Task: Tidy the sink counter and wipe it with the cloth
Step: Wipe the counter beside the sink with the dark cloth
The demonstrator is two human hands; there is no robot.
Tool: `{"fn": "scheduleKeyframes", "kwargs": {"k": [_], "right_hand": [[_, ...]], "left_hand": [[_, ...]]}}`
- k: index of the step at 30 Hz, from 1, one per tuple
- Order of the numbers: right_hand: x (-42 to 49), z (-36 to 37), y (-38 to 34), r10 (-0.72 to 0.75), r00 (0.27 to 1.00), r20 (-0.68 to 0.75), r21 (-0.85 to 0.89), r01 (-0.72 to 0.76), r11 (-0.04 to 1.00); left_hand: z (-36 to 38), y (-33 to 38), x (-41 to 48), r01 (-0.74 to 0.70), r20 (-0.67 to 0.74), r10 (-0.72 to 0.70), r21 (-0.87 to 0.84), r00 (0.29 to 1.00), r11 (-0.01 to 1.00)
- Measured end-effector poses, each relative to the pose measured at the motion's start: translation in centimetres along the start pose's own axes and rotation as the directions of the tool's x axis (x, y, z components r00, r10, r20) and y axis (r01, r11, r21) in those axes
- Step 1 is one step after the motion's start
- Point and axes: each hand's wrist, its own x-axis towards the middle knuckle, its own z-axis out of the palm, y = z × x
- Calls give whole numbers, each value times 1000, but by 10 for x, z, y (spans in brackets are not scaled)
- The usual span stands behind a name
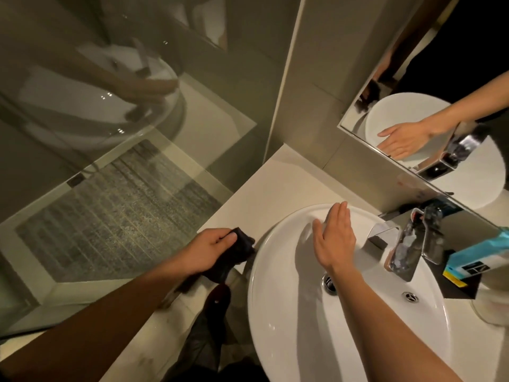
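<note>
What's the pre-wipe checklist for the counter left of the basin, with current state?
1. Dark cloth gripped in left hand: ok.
2. Cloth touching pale counter: cannot tell.
3. Counter strip ahead bare: ok.
4. Right hand away from the wipe path, flat over round white basin: ok.
5. Blue-and-white box beside chrome faucet tidied: not ok.

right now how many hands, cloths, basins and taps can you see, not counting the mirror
bare hands: 2, left hand gripping the cloth, right hand flat and open on the basin's far rim
dark crumpled cloth: 1
round white ceramic basin: 1
chrome metal tap: 1
total: 5
</note>
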Motion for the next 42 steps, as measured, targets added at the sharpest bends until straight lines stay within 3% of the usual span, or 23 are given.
{"fn": "scheduleKeyframes", "kwargs": {"k": [7,10,14,20,22,24,26,35,42], "right_hand": [[-8,1,-9,78,997,-22,13,-78,997],[-9,2,-13,108,994,-26,43,-107,993],[-7,3,-14,138,990,-15,63,-137,989],[-6,-4,-14,145,989,24,117,-147,982],[-5,-4,-14,157,987,32,115,-160,980],[-4,-2,-15,164,986,29,107,-166,980],[-3,1,-14,169,985,24,99,-170,980],[-2,6,-17,189,982,5,104,-188,977],[-3,4,-17,188,982,-1,114,-186,976]], "left_hand": [[-3,83,85,-62,6,63,-115,998,991],[9,110,142,-189,66,186,47,980,981],[46,147,211,-330,253,267,257,930,908],[124,173,282,-584,490,383,366,783,725],[151,153,300,-650,634,316,403,706,644],[169,127,310,-755,770,195,483,608,444],[176,109,314,-795,796,184,495,577,352],[155,96,306,-822,827,194,440,527,360],[132,81,289,-783,789,200,475,581,402]]}}
